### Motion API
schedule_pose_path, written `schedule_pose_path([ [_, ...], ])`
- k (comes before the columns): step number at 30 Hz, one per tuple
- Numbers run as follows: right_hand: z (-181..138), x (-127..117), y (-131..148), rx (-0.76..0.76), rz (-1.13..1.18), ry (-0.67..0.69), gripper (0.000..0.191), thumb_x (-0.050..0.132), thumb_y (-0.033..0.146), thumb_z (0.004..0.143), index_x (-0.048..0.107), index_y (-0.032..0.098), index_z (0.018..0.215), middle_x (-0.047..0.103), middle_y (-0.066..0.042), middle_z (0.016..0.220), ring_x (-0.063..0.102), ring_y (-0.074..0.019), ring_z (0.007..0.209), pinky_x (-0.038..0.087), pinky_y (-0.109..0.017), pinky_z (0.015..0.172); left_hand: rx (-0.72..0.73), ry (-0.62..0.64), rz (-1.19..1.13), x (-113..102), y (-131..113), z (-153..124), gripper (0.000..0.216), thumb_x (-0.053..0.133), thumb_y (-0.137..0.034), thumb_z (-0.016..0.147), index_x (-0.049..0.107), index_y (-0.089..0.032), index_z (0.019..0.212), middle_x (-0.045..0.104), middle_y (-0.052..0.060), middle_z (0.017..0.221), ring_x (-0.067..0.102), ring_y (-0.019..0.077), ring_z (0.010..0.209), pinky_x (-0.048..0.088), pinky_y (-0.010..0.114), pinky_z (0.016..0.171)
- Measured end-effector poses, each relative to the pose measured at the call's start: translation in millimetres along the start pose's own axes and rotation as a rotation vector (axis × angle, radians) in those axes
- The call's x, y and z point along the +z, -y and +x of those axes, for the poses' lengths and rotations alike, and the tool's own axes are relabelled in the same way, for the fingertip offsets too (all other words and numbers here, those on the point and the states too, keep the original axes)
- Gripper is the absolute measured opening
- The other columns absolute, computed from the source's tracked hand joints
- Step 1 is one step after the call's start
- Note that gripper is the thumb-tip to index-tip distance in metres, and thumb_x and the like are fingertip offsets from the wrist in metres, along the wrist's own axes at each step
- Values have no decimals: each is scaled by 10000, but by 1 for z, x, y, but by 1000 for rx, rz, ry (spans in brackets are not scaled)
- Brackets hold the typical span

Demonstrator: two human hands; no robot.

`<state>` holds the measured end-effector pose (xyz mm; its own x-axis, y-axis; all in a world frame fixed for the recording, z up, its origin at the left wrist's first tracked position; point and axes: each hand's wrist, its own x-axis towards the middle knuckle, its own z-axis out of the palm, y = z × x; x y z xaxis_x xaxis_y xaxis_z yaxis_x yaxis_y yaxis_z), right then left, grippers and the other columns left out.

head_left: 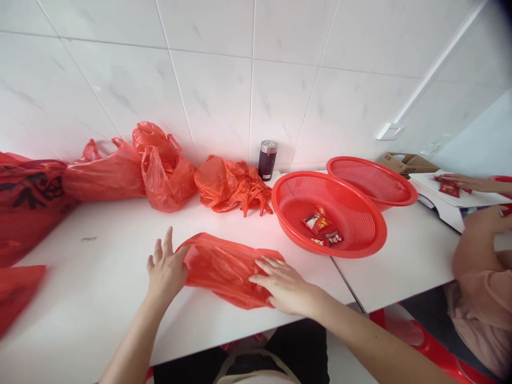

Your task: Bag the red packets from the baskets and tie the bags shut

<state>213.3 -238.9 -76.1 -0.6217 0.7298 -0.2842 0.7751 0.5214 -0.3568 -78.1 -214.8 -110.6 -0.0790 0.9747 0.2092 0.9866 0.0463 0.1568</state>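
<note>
A red plastic bag [228, 266] lies on the white table in front of me, its mouth spread toward the left. My left hand [166, 266] is at that end, with the thumb against the bag's edge and the other fingers raised and apart. Across the bag's right part lies my right hand [284, 285], palm down with its fingers stretched out. Its fingertips rest on the red film. Whether anything is inside the bag, I cannot tell.
A red plastic basket [290, 229] with several small snack packets [318, 221] stands right, another basket [372, 178] behind it. A dark tumbler [267, 161], crumpled red bags [232, 184] and filled bags [108, 173] line the wall. At far right, a co-worker's hand [460, 181] touches red packets.
</note>
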Motion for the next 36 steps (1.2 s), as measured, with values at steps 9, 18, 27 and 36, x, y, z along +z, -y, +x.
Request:
schedule_pose_path([
  [9,26,-7,16,-130,56,-265,307,529,185,881,661,253,1150,638,-71,1131,571,-229,1092,418,-389,963,176,173,-377,-14,-17,-18,551,359,-124,831,605,-360,1264,492,28,1391,660,202,1017,552,300,800],
  [18,32,-28,-5,-25,109,-109,764,734,337,740,418,273,1432,434,-119,1462,396,-327,1336,313,-496,1080,111,236,-455,-17,4,-26,493,425,-212,853,570,-354,1303,541,25,1353,631,229,1101,536,318,885],
  [27,-5,-140,-93,165,149,-402,659,713,390,764,474,344,1376,411,-38,1475,383,-266,1348,329,-420,1074,115,308,-769,-19,6,-25,466,547,-453,852,549,-385,1312,537,2,1399,492,288,1295,469,398,1013],
  [36,2,-112,-194,570,92,-109,747,850,342,546,557,226,1224,512,-163,1308,585,-313,1060,469,-375,798,106,381,-906,17,30,-23,522,685,-454,736,615,-388,1249,543,-12,1406,455,344,1313,384,507,1049],
])
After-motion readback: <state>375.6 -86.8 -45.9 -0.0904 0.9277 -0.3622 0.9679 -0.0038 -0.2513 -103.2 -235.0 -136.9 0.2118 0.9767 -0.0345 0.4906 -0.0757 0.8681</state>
